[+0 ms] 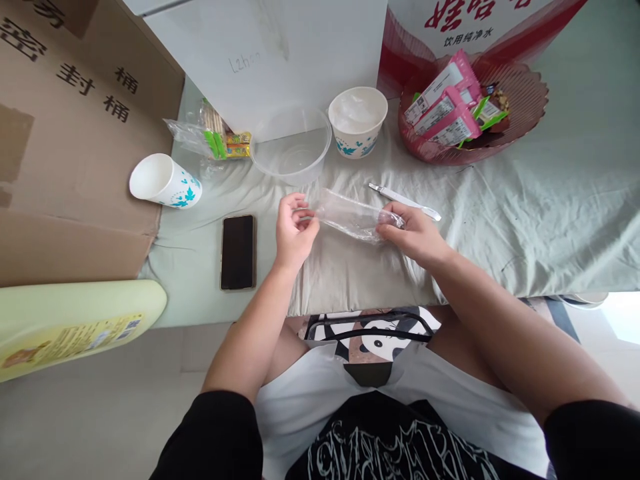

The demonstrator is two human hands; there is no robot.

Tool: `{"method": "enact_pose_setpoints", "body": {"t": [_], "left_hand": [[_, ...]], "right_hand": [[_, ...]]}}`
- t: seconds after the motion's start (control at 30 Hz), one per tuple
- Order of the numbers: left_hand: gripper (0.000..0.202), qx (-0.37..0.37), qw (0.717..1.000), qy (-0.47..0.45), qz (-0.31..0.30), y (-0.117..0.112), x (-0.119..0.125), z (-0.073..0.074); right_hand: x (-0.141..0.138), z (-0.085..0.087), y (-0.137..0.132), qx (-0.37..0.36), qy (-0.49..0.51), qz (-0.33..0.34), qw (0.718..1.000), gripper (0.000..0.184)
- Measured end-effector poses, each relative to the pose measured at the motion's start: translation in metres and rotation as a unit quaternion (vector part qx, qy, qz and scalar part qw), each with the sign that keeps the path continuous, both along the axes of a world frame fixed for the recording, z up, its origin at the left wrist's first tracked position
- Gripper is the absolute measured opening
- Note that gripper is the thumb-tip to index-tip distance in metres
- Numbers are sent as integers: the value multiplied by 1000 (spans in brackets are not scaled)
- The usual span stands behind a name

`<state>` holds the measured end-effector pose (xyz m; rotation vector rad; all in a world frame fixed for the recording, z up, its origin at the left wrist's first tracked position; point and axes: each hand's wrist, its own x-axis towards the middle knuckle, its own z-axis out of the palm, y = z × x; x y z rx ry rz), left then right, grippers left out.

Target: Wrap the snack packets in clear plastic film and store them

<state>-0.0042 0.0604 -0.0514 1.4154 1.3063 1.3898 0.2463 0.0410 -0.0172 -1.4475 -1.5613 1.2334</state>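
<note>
A clear plastic wrapper is stretched between my two hands above the cloth-covered table. My left hand pinches its left end with curled fingers. The wrapper's right end is gripped by my right hand, fingers closed round it. Just beyond my right hand a white plastic utensil lies on the cloth.
A black phone lies left of my hands. Further back stand a tipped paper cup, a clear plastic bowl, a paper bowl and a red basket of snack packets. Cardboard box at left.
</note>
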Motion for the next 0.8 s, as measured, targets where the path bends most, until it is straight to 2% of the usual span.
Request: {"method": "enact_pose_setpoints", "body": {"t": [0.07, 0.13, 0.23, 0.3, 0.4, 0.5, 0.67, 0.8], "left_hand": [[37, 56, 994, 55, 82, 1, -1, -5], [25, 105, 984, 102, 102, -2, 0, -6], [19, 153, 973, 167, 38, -12, 7, -3], [33, 155, 967, 200, -32, -18, 12, 1], [56, 137, 962, 193, -138, -24, 18, 3], [55, 115, 957, 170, -203, -25, 20, 5], [54, 46, 966, 122, -224, -27, 21, 18], [56, -31, 973, 75, -218, -30, 25, 24]], "right_hand": [[-2, -2, -1, 88, -25, -18, 996, 10], [-6, -5, -3, 190, -42, -35, 980, 5], [-14, -9, -10, 280, -55, -32, 958, 7], [-20, -9, -17, 295, -50, 0, 954, 9], [-29, -9, -26, 292, -11, 65, 954, 12], [-35, -9, -31, 273, 24, 114, 955, 15], [-38, -8, -32, 179, 69, 139, 972, 15], [-41, -4, -32, 85, 134, 92, 983, 12]]}}
